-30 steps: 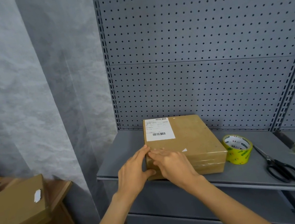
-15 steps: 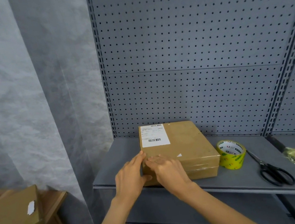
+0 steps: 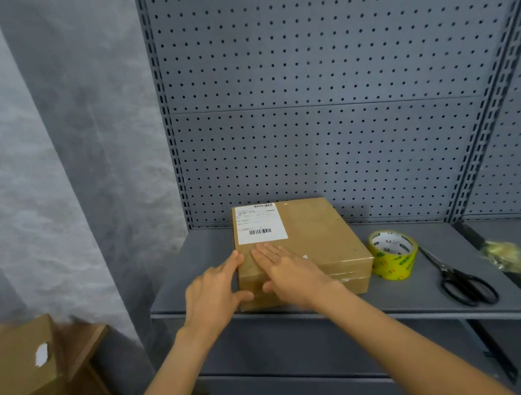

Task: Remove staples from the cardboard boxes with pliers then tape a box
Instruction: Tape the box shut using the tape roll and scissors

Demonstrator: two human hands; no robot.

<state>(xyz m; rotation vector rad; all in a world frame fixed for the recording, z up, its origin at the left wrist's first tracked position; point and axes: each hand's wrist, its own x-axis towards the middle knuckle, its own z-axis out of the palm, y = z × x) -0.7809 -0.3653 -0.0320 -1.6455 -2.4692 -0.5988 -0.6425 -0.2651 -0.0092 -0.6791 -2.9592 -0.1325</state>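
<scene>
A flat brown cardboard box [image 3: 314, 233] with a white shipping label lies on the grey metal shelf [image 3: 419, 294]. My left hand [image 3: 213, 292] rests against the box's near left corner, thumb on its front face and fingers on the top edge. My right hand [image 3: 292, 275] lies flat, palm down, on the top of the box near its front left. A yellow roll of tape [image 3: 393, 253] stands just right of the box. Black scissors [image 3: 461, 280] lie further right. No pliers are in view.
A second brown box [image 3: 11, 373] with a torn white sticker sits on a wooden table [image 3: 82, 340] at the lower left. A crumpled wad of clear tape [image 3: 506, 255] lies on the shelf divider at the right. A grey pegboard [image 3: 335, 79] backs the shelf.
Both hands stay on the box's near left corner; the right hand has flattened and slid a little further onto the top. The camera view has shifted slightly.
</scene>
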